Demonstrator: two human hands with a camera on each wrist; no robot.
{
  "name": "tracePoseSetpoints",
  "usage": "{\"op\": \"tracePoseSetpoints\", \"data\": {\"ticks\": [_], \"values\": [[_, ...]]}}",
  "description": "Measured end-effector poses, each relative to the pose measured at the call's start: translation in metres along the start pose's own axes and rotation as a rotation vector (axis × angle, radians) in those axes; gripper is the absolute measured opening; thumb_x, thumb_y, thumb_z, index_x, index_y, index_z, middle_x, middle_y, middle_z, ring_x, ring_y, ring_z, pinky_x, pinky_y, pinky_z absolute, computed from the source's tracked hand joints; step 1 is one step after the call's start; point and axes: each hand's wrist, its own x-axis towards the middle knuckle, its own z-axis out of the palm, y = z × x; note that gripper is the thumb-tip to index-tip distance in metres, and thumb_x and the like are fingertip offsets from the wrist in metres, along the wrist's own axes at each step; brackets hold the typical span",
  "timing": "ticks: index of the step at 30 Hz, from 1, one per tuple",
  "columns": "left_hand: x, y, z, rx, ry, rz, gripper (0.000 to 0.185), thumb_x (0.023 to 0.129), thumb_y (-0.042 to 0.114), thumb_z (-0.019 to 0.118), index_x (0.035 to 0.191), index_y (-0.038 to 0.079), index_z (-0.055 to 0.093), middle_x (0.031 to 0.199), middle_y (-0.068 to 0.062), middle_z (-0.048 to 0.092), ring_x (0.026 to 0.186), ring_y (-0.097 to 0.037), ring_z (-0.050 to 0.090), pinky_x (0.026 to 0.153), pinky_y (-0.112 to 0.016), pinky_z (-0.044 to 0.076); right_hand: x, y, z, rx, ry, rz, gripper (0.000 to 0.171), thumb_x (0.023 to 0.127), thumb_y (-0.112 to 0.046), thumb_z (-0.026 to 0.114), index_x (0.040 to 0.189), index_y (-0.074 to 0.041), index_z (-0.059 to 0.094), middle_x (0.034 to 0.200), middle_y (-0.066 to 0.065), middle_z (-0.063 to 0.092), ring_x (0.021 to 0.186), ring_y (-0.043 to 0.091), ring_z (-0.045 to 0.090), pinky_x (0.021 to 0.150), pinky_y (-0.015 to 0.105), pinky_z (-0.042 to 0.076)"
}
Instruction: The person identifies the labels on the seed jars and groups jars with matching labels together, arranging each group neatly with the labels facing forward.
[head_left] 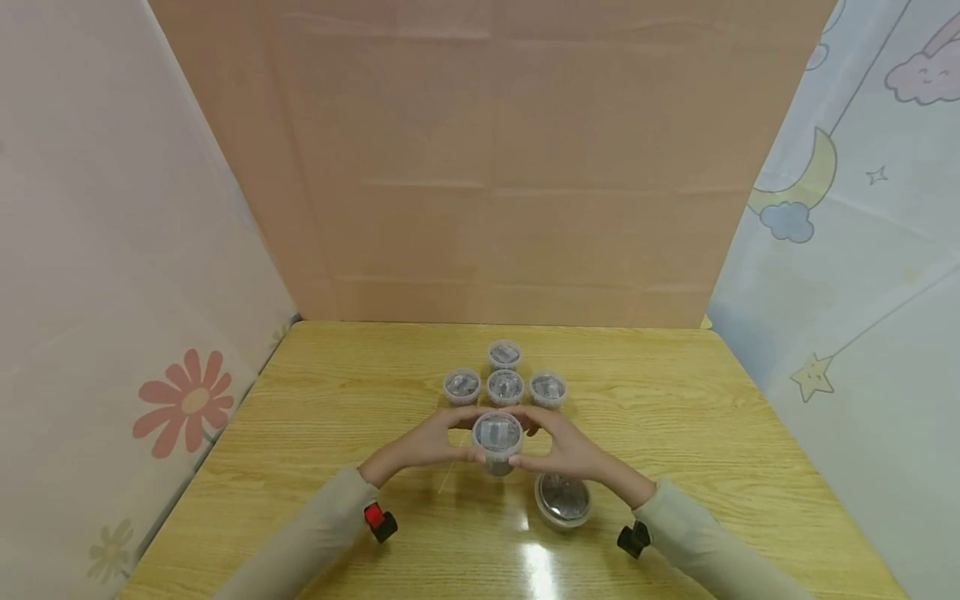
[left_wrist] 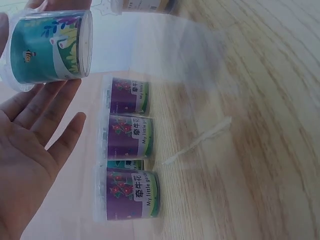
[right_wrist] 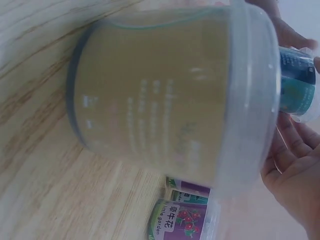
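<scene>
1. Both hands meet at the middle of the table (head_left: 675, 400): left hand (head_left: 423, 440) and right hand (head_left: 568, 450) cup the teal-labelled cup (head_left: 497, 440) between them, fingers curled round its rim.
2. My read: keep it level, squeeze evenly from both sides, and mind the four small cups (head_left: 505, 379) clustered just behind.
3. The head view alone shows the lidded tub (head_left: 563, 500) beside the right wrist.
4. The left wrist view reveals the cup's teal label (left_wrist: 47, 47) and the purple labels (left_wrist: 129, 137) on the rear cups, with the palm looking fairly flat there.
5. The right wrist view is mostly filled by the tub (right_wrist: 165, 107), blurred.
</scene>
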Motion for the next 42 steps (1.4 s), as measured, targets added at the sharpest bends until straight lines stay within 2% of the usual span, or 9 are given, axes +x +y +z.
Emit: {"op": "tracePoseSetpoints", "data": {"ticks": [5,9,11,17,25,29,32,39,42], "values": [[0.002,0.001,0.001,-0.021,-0.018,0.014,0.072,0.077,0.032,0.075,0.139,0.027,0.04,0.135,0.009,0.049,0.121,-0.013,0.049,0.1,-0.035,0.042,-0.001,0.01,-0.002,0.055,-0.012,0.013,0.059,0.08,-0.011,0.072,0.132,-0.006,0.047,0.118,0.005,0.059,0.098,0.018,0.058,0.083,0.041,0.05],[0.004,0.001,0.002,-0.045,-0.009,0.032,0.071,0.078,0.025,0.075,0.14,0.024,0.039,0.134,0.006,0.05,0.118,-0.013,0.051,0.098,-0.033,0.044,-0.003,0.028,0.0,0.085,-0.02,0.027,0.06,0.082,-0.015,0.071,0.136,-0.016,0.045,0.121,-0.003,0.057,0.101,0.012,0.058,0.086,0.036,0.05],[0.005,0.002,0.003,-0.068,-0.002,0.035,0.07,0.079,0.022,0.075,0.139,0.022,0.039,0.132,0.004,0.051,0.116,-0.014,0.053,0.097,-0.032,0.045,-0.003,0.034,0.0,0.094,-0.024,0.016,0.06,0.084,-0.017,0.07,0.137,-0.017,0.043,0.122,-0.003,0.057,0.101,0.012,0.058,0.086,0.036,0.05],[0.005,0.004,0.004,-0.094,0.041,0.006,0.068,0.079,0.023,0.075,0.138,0.024,0.04,0.129,0.006,0.053,0.112,-0.012,0.056,0.096,-0.031,0.046,-0.003,0.038,-0.001,0.133,-0.023,0.049,0.058,0.086,-0.015,0.067,0.138,-0.021,0.042,0.122,-0.003,0.056,0.102,0.013,0.056,0.087,0.042,0.049],[0.01,0.006,0.008,-0.119,0.119,0.014,0.066,0.08,0.021,0.074,0.137,0.022,0.041,0.13,0.003,0.052,0.115,-0.015,0.054,0.097,-0.032,0.046,-0.002,0.035,0.001,0.125,0.012,0.097,0.065,0.085,-0.006,0.066,0.142,-0.006,0.035,0.128,0.008,0.053,0.107,0.019,0.055,0.091,0.05,0.045],[0.012,0.009,0.011,-0.104,0.181,-0.013,0.066,0.079,0.025,0.075,0.136,0.02,0.041,0.127,0.002,0.053,0.111,-0.014,0.057,0.094,-0.034,0.048,-0.002,0.033,0.004,0.102,0.049,0.136,0.076,0.082,-0.015,0.072,0.145,-0.008,0.03,0.131,0.004,0.051,0.111,0.018,0.054,0.094,0.054,0.042],[0.014,0.011,0.012,-0.093,0.217,-0.022,0.065,0.079,0.026,0.074,0.135,0.017,0.041,0.126,0.001,0.054,0.109,-0.016,0.058,0.092,-0.036,0.049,-0.001,0.031,0.006,0.095,0.085,0.129,0.078,0.082,-0.021,0.072,0.146,-0.011,0.028,0.13,0.001,0.051,0.109,0.016,0.056,0.093,0.052,0.044],[0.014,0.048,0.005,-0.117,0.215,-0.08,0.062,0.082,0.013,0.072,0.133,0.002,0.04,0.125,-0.015,0.053,0.108,-0.031,0.058,0.092,-0.049,0.047,0.001,0.033,0.007,0.106,0.144,0.105,0.074,0.083,-0.02,0.071,0.144,-0.015,0.031,0.128,0.003,0.053,0.108,0.018,0.058,0.088,0.051,0.048],[0.014,0.048,0.004,-0.136,0.203,-0.085,0.064,0.082,0.012,0.072,0.136,0.002,0.038,0.125,-0.016,0.053,0.108,-0.031,0.058,0.092,-0.049,0.047,0.0,0.033,0.006,0.13,0.133,0.1,0.074,0.083,-0.013,0.071,0.145,-0.012,0.03,0.129,0.007,0.052,0.107,0.017,0.058,0.089,0.049,0.048]]}}
